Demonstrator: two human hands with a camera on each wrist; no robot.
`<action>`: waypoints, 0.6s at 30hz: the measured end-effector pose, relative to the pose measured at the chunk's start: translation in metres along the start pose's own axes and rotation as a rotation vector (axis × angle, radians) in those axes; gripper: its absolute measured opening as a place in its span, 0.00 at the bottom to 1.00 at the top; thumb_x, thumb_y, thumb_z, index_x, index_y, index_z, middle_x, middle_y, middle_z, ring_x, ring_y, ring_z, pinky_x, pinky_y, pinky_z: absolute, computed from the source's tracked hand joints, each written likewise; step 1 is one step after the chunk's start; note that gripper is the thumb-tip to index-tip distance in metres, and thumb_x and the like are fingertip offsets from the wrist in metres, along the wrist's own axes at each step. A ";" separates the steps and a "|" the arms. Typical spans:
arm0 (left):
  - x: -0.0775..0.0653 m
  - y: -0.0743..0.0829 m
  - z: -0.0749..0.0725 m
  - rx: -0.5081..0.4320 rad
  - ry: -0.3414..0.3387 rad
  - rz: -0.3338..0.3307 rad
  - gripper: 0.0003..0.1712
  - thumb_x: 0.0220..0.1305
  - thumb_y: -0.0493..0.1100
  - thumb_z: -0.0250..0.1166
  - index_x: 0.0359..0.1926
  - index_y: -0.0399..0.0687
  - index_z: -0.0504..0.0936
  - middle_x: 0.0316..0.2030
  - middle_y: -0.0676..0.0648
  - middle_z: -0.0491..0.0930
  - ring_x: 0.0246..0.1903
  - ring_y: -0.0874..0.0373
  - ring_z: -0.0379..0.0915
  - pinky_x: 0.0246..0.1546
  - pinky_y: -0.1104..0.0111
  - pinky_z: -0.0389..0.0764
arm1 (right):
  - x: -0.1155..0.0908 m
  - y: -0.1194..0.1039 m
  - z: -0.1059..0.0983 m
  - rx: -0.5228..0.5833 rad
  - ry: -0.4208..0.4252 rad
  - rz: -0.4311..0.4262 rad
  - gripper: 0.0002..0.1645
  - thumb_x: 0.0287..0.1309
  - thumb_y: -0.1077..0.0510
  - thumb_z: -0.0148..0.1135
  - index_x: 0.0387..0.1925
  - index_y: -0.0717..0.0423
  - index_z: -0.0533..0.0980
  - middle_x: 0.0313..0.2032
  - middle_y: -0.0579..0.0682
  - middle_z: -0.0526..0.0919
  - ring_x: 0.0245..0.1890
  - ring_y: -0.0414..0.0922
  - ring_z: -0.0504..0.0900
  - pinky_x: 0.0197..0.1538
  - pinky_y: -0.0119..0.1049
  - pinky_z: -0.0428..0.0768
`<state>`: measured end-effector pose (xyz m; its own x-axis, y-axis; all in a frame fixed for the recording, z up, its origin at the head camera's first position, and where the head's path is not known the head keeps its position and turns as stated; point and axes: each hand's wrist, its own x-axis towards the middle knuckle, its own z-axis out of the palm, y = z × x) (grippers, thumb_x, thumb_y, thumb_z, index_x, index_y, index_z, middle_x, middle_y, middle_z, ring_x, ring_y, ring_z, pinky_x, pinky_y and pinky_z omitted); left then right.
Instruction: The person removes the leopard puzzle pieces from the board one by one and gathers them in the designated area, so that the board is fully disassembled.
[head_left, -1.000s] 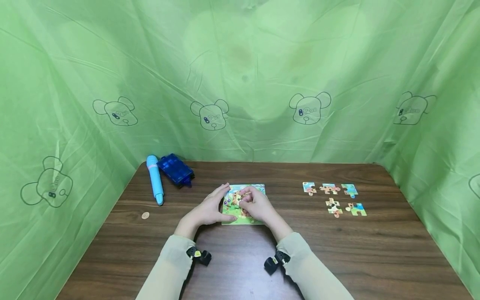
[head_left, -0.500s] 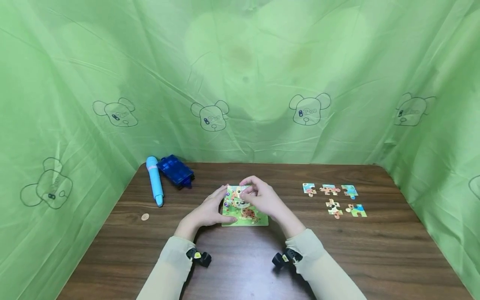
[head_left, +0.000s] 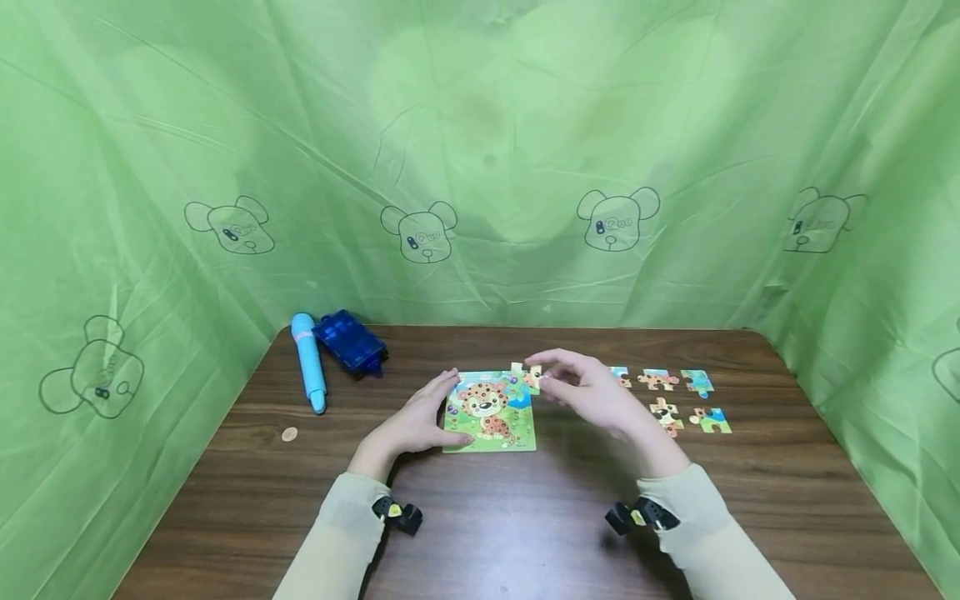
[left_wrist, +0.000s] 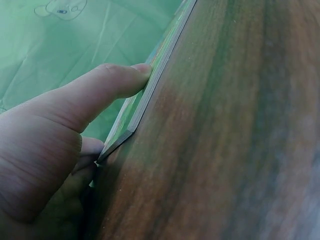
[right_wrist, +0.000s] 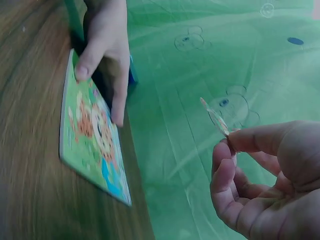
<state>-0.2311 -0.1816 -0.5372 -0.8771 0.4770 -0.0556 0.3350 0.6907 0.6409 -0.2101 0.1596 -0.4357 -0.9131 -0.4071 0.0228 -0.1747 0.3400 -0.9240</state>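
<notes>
Puzzle board [head_left: 491, 410] lies on the table [head_left: 480, 542] before you, your spread left hand [head_left: 420, 419] touching its left side; your right hand [head_left: 596, 396] pinches a small piece [head_left: 531, 380] near its far right corner. Loose pieces [head_left: 658, 380], partly screened by that hand, lie rightward; a light-blue stick [head_left: 309, 367] and dark-blue case [head_left: 350, 342] lie leftward, with open tabletop nearer you.

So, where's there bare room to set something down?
Bare table lies right of the right sleeve, nearer than the loose pieces, and between both sleeves, nearer than the puzzle board. It's crowded around the board, with the left hand and right hand there, and far left, with the blue wand and blue case.
</notes>
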 end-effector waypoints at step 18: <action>-0.002 0.001 -0.003 -0.020 -0.001 0.001 0.70 0.58 0.67 0.81 0.88 0.44 0.54 0.88 0.44 0.47 0.86 0.42 0.41 0.81 0.37 0.52 | -0.031 0.032 -0.061 -0.009 -0.036 0.063 0.21 0.72 0.59 0.72 0.63 0.57 0.82 0.40 0.61 0.87 0.39 0.59 0.83 0.41 0.39 0.83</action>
<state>-0.2301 -0.1830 -0.5341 -0.8765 0.4781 -0.0558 0.3287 0.6791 0.6563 -0.2094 0.2349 -0.4429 -0.9086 -0.4147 -0.0494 -0.1205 0.3736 -0.9197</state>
